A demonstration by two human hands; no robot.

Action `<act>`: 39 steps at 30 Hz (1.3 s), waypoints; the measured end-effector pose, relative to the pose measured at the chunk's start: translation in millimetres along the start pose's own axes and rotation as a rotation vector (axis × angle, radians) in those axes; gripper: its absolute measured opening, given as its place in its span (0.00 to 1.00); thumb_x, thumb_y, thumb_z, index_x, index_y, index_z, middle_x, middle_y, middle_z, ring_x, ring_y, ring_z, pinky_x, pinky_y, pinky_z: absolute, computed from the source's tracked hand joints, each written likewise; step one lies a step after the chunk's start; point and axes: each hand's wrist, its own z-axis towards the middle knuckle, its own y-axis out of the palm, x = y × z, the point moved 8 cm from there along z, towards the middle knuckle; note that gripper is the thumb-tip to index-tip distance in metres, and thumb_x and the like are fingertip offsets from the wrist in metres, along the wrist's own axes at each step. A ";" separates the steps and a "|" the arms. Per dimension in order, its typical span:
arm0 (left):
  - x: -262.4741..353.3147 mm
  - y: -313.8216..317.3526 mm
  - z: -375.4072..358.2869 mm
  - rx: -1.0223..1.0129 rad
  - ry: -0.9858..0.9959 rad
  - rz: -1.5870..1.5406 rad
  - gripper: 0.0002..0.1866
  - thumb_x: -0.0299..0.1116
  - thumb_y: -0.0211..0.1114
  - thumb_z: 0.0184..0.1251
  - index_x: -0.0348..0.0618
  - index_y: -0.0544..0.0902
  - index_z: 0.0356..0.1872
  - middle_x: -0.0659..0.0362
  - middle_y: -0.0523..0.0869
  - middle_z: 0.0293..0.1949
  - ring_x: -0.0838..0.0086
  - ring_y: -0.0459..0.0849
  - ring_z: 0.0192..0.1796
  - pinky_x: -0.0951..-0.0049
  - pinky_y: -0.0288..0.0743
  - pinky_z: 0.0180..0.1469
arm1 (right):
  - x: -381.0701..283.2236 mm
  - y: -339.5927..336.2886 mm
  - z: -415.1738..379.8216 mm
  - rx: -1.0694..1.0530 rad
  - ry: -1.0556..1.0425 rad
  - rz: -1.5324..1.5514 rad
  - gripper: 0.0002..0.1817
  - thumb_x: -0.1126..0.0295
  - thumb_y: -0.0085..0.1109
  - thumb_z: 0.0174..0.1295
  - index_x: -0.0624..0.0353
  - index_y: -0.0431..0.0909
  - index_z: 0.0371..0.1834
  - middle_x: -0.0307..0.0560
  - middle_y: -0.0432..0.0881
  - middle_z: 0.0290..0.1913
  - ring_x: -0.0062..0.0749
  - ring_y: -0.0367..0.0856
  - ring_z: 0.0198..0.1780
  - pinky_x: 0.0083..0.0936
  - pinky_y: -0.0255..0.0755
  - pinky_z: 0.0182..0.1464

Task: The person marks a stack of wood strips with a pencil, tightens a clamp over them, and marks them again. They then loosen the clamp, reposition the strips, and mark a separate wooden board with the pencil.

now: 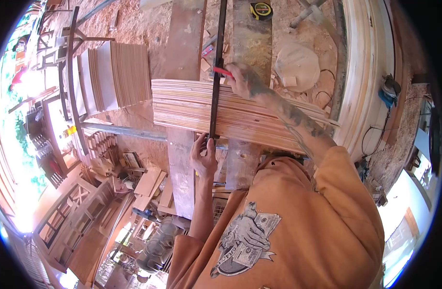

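Observation:
A long dark bar clamp (pixel 216 103) lies across a bundle of thin wooden strips (pixel 264 113), which is stacked side by side over two boards. My right hand (pixel 240 81) is closed round the clamp's red handle (pixel 223 72), at the far side of the bundle. At the near side, my left hand (pixel 204 156) has its thumb and fingers curled at the clamp's lower end, touching it. The exact contact of the left fingertips is partly hidden.
A stack of flat panels (pixel 117 77) stands to the left. A yellow tape measure (pixel 261 10) rests on a dusty board (pixel 252 48) at the top. Long planks (pixel 368 62) run along the right, bearing a blue power tool (pixel 389 91). Sawdust and offcuts litter the ground.

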 end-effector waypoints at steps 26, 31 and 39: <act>9.6 -2.7 6.1 -0.069 0.121 0.165 0.22 0.31 0.72 0.76 0.33 0.83 0.67 0.38 0.86 0.61 0.49 0.87 0.59 0.57 0.81 0.61 | -23.2 -4.0 10.9 -0.227 -0.148 -0.298 0.09 0.68 0.63 0.72 0.63 0.79 0.44 0.58 0.86 0.36 0.49 0.92 0.36 0.43 0.86 0.36; 88.1 29.8 60.4 -0.142 0.374 0.311 0.35 0.33 0.73 0.75 0.32 0.71 0.78 0.33 0.78 0.69 0.37 0.77 0.71 0.44 0.70 0.73 | 6.0 -16.7 12.6 -0.384 0.193 0.207 0.13 0.66 0.68 0.75 0.64 0.84 0.54 0.61 0.90 0.43 0.55 0.90 0.46 0.44 0.82 0.49; 123.2 106.5 154.5 -0.155 0.376 0.294 0.27 0.37 0.72 0.77 0.39 0.82 0.73 0.43 0.91 0.55 0.45 0.83 0.63 0.49 0.74 0.68 | 38.4 -16.6 -9.6 -0.113 0.356 0.322 0.18 0.69 0.76 0.67 0.60 0.87 0.59 0.57 0.93 0.48 0.50 0.93 0.51 0.41 0.83 0.54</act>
